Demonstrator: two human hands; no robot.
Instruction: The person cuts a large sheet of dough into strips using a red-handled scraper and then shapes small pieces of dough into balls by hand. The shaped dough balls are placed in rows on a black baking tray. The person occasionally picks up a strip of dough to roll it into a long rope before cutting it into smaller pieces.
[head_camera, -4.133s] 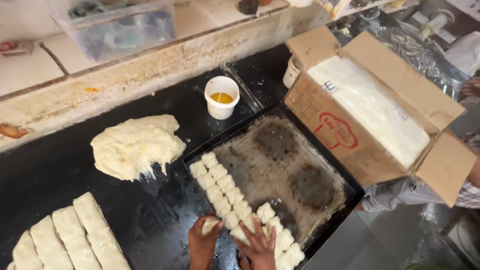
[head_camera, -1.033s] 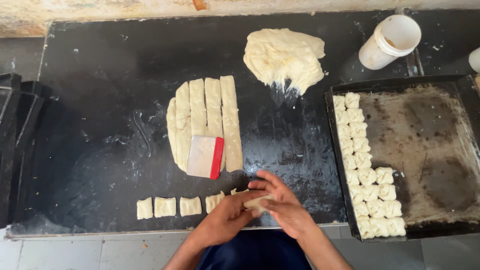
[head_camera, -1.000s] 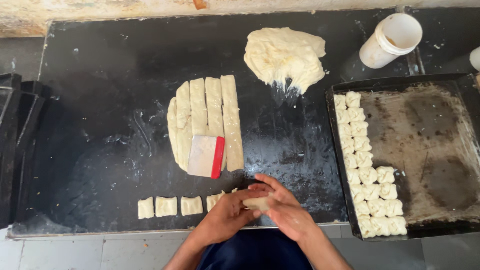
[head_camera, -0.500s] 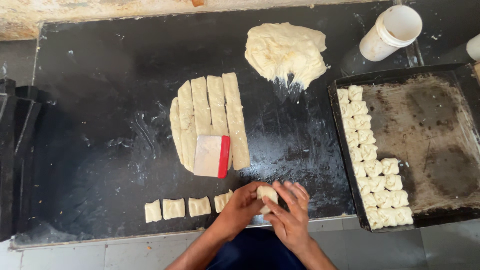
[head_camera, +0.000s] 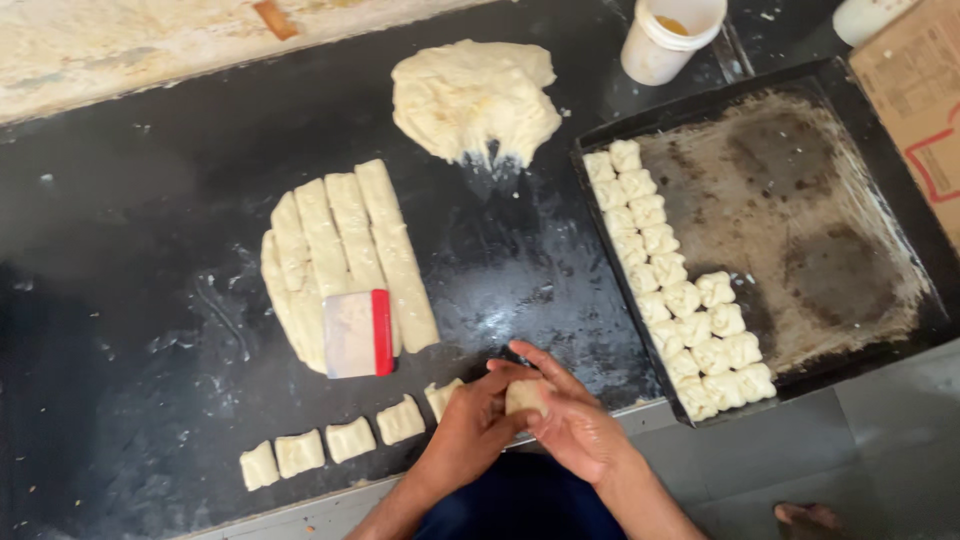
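Note:
My left hand and my right hand meet at the near edge of the black worktop, both closed around one small dough piece. Just left of them lie several cut dough squares in a row. Behind those sits a flat sheet of dough cut into strips, with a dough scraper, pale with a red edge, lying on it. A dark baking tray to the right carries several shaped dough pieces in two columns along its left side.
A large lump of soft dough rests at the back of the worktop. A white cup with yellow liquid stands behind the tray, and a cardboard box is at the far right. A bare foot shows on the grey floor.
The view has shifted so the worktop and tray sit further left. My hands stay together on the dough piece, working it between the fingers.

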